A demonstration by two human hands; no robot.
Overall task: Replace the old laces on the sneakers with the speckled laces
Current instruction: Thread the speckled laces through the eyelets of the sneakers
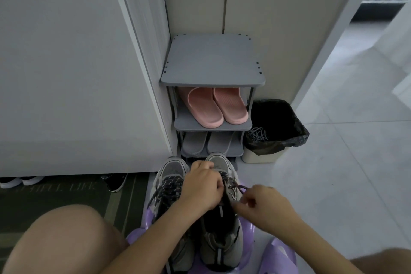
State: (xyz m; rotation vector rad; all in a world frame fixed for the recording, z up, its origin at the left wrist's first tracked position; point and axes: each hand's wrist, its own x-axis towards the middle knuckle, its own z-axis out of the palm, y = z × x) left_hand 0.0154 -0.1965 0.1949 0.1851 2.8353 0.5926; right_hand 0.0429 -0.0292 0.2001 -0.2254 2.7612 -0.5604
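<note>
Two grey sneakers stand side by side on a purple stool, toes pointing away from me. The left sneaker carries dark speckled laces across its front. My left hand lies over the lacing of the right sneaker, fingers curled round the speckled lace there. My right hand is just right of that shoe and pinches a dark lace end that runs from its eyelets. Grey old laces lie in the bin.
A grey shoe rack stands straight ahead with pink slippers and grey slippers on its shelves. A black-lined bin sits to its right. A dark doormat and more shoes lie left. My bare knee is at the lower left.
</note>
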